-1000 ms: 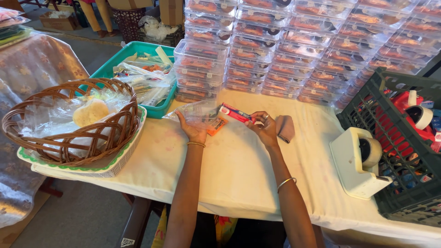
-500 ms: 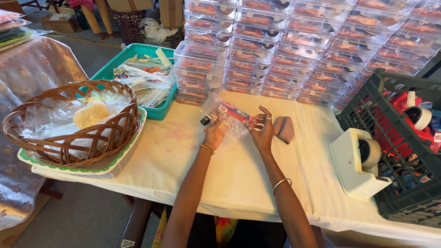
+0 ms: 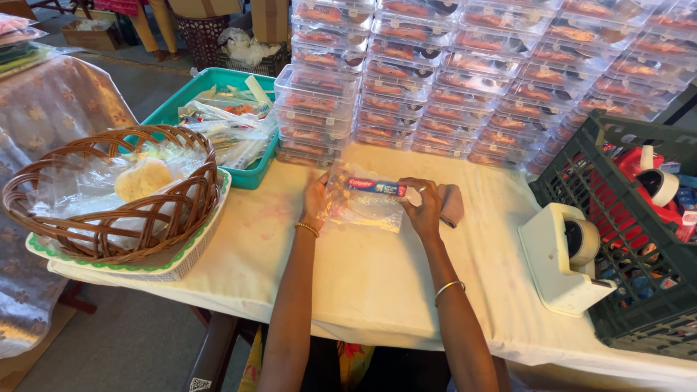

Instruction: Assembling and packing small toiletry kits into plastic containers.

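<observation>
Toothpaste box (image 3: 375, 186): lying inside a clear plastic bag (image 3: 365, 205), near the bag's far edge, with its long axis running left to right across the worktop (image 3: 363, 276).
Bag: resting flat on the white cloth between the two hands, its length following the box.
Left hand (image 3: 316, 201): pressing at the bag's left end, fingers curled against the plastic; how firmly they are pinching it I cannot tell.
Right hand (image 3: 424, 203): closing its fingers on the right end of the box and bag, thumb and fingertips gripping there.
Relation: box is lying crosswise between the hands, each hand meeting one end; the right hand is sitting closer to the box itself, the left more on loose plastic.
Cloth pad (image 3: 451, 204): small brownish piece lying just beside the right hand.
Tape dispenser (image 3: 565, 254): white, standing to the right, touching a dark green crate (image 3: 624, 218) holding red and white items.
Stacked clear boxes (image 3: 465, 72): filling the far side of the worktop in rows.
Teal tray (image 3: 190, 94): sitting far left, holding packaged items.
Wicker basket (image 3: 109, 196): standing on a white perforated tray at the left, holding plastic wrap and a pale round item.
Room: floor and cartons showing beyond.
</observation>
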